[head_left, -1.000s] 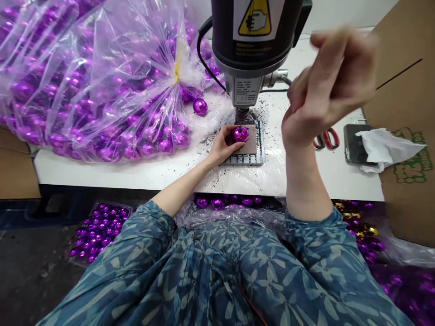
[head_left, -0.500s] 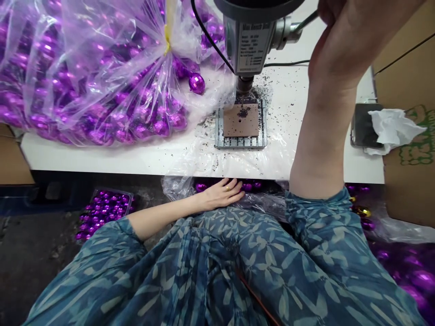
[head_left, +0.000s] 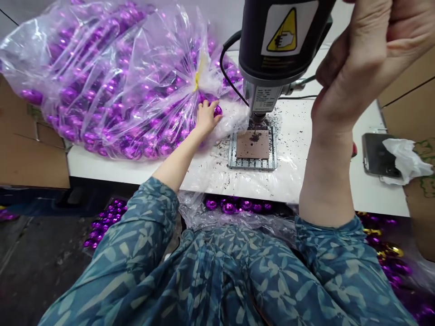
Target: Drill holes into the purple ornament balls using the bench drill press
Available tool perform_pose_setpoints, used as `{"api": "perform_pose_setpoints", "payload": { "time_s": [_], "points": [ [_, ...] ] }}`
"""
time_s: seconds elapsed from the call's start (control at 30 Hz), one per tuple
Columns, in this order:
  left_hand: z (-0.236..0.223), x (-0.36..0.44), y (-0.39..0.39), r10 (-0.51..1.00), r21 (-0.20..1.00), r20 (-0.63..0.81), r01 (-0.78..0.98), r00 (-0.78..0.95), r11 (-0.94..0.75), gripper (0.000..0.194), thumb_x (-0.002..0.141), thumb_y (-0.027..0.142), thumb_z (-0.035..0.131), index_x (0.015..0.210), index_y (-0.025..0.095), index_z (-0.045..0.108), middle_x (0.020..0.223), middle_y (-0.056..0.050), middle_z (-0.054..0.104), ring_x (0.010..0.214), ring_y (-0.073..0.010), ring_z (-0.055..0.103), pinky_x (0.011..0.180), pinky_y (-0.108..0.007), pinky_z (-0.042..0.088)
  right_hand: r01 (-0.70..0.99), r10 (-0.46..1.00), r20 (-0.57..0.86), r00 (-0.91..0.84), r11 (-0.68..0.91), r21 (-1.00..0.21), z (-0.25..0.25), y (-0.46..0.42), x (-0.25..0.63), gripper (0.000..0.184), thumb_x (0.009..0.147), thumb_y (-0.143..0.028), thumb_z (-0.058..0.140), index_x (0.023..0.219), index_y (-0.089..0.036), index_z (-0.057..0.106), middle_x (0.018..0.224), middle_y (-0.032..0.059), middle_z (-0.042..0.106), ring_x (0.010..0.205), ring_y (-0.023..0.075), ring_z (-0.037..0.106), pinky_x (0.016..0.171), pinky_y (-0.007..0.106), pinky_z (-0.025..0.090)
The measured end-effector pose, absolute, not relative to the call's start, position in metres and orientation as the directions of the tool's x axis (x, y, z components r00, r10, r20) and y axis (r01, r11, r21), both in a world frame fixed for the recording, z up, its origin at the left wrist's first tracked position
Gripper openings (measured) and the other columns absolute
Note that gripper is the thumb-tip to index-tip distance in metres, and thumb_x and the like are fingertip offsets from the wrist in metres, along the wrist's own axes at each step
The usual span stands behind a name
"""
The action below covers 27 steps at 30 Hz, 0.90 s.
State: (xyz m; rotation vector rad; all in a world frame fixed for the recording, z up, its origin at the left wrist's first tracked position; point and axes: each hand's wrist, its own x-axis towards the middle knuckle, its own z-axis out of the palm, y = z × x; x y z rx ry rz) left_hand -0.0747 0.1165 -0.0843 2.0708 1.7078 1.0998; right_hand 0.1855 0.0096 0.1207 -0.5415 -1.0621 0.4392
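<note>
The purple ball (head_left: 218,110) was small, round and glossy, with a faceted mirror-like sheen; only part of it showed past the fingers. It sat on the desk (head_left: 340,190) at the open mouth of a large clear plastic bag (head_left: 112,81), just beside the drill press (head_left: 278,50) and behind the left edge of its slotted metal base plate (head_left: 253,147). The bag, lying along the desk's rear left part and tied with a yellow strip, was packed with many more purple balls of the same kind. A second clear bag (head_left: 234,213) hung below the desk's front edge and held a row of purple balls (count not readable). The left hand (head_left: 205,117) was curled around the ball, fingertips touching it, so the ball lay under and at the right of the fingers. The right hand (head_left: 360,59) was raised at the right of the drill head, fingers clenched on the feed lever (head_left: 306,81), of which only a short metal stretch showed. The base plate carried a brown board with dark shavings, and shavings were scattered over the desk around it. A phone (head_left: 377,156) with a crumpled white tissue (head_left: 404,158) lay near the desk's right edge.
</note>
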Motion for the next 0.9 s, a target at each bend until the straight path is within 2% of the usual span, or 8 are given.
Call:
{"api": "perform_pose_setpoints", "payload": {
  "time_s": [0.07, 0.13, 0.2, 0.27, 0.4, 0.47, 0.57, 0.9],
  "points": [
    [-0.088, -0.076, 0.141, 0.957, 0.638, 0.288, 0.737, 0.044, -0.226, 0.055, 0.058, 0.002, 0.086, 0.108, 0.019, 0.073, 0.118, -0.015, 0.07, 0.125, -0.0438, 0.061, 0.114, -0.068, 0.044, -0.002, 0.449, 0.761, 0.468, 0.862, -0.507, 0.119, 0.015, 0.183, 0.051, 0.068, -0.064, 0.073, 0.07, -0.015, 0.059, 0.051, -0.0046, 0.026, 0.057, 0.0029, 0.049, 0.062, 0.018, 0.045],
    [-0.088, -0.076, 0.147, 0.95, 0.695, 0.308, 0.668, 0.057, -0.265, 0.052, 0.057, 0.006, 0.088, 0.104, 0.021, 0.073, 0.112, -0.012, 0.07, 0.119, -0.0402, 0.064, 0.113, -0.064, 0.047, 0.027, 0.375, 0.789, 0.487, 0.897, -0.442, 0.117, 0.019, 0.181, 0.053, 0.071, -0.066, 0.071, 0.068, -0.015, 0.057, 0.05, -0.0045, 0.023, 0.058, 0.0044, 0.05, 0.059, 0.019, 0.043],
    [-0.084, -0.076, 0.135, 0.913, 0.769, 0.405, 0.52, 0.055, -0.373, 0.049, 0.066, 0.019, 0.09, 0.11, 0.023, 0.069, 0.11, -0.009, 0.07, 0.114, -0.0331, 0.067, 0.11, -0.056, 0.053, 0.027, 0.375, 0.794, 0.478, 0.898, -0.44, 0.116, 0.02, 0.18, 0.052, 0.073, -0.065, 0.07, 0.071, -0.014, 0.059, 0.05, -0.005, 0.025, 0.055, 0.0033, 0.047, 0.062, 0.019, 0.047],
    [-0.08, -0.075, 0.108, 0.898, 0.837, 0.436, 0.34, 0.058, -0.428, 0.045, 0.08, 0.033, 0.085, 0.118, 0.025, 0.064, 0.11, -0.008, 0.071, 0.108, -0.027, 0.07, 0.101, -0.049, 0.06, 0.024, 0.416, 0.787, 0.456, 0.878, -0.478, 0.114, 0.018, 0.181, 0.05, 0.074, -0.062, 0.071, 0.075, -0.013, 0.061, 0.054, -0.0052, 0.035, 0.05, -0.0004, 0.039, 0.067, 0.02, 0.05],
    [-0.079, -0.065, 0.034, 0.932, 0.925, 0.316, 0.159, 0.178, -0.344, 0.041, 0.099, 0.051, 0.066, 0.132, 0.028, 0.058, 0.116, -0.012, 0.074, 0.101, -0.0214, 0.075, 0.086, -0.041, 0.067, 0.023, 0.472, 0.767, 0.435, 0.846, -0.533, 0.115, 0.01, 0.183, 0.049, 0.074, -0.061, 0.072, 0.07, -0.017, 0.051, 0.061, -0.0053, 0.044, 0.047, -0.0032, 0.033, 0.06, 0.02, 0.04],
    [-0.085, -0.054, 0.003, 0.929, 0.943, 0.274, 0.121, 0.25, -0.311, 0.043, 0.102, 0.055, 0.06, 0.136, 0.029, 0.058, 0.121, -0.013, 0.075, 0.101, -0.021, 0.077, 0.083, -0.04, 0.068, 0.034, 0.468, 0.771, 0.432, 0.846, -0.533, 0.117, 0.008, 0.184, 0.055, 0.073, -0.061, 0.072, 0.065, -0.018, 0.039, 0.058, -0.0056, 0.035, 0.047, -0.0026, 0.035, 0.057, 0.02, 0.031],
    [-0.097, -0.034, -0.02, 0.92, 0.947, 0.267, 0.095, 0.287, -0.305, 0.048, 0.1, 0.058, 0.064, 0.136, 0.026, 0.058, 0.125, -0.013, 0.075, 0.106, -0.0213, 0.077, 0.081, -0.038, 0.067, 0.042, 0.464, 0.78, 0.421, 0.849, -0.527, 0.119, 0.007, 0.185, 0.061, 0.072, -0.06, 0.073, 0.064, -0.019, 0.029, 0.06, -0.0054, 0.026, 0.046, -0.0032, 0.036, 0.057, 0.02, 0.024],
    [-0.112, -0.001, -0.005, 0.93, 0.932, 0.314, 0.124, 0.189, -0.34, 0.058, 0.089, 0.065, 0.075, 0.126, 0.023, 0.057, 0.121, -0.012, 0.076, 0.108, -0.0214, 0.075, 0.09, -0.037, 0.062, 0.112, 0.458, 0.778, 0.43, 0.828, -0.549, 0.113, 0.011, 0.181, 0.055, 0.075, -0.068, 0.062, 0.074, -0.018, 0.039, 0.062, -0.0064, 0.033, 0.046, -0.0045, 0.031, 0.054, 0.018, 0.028]
  ]
}}
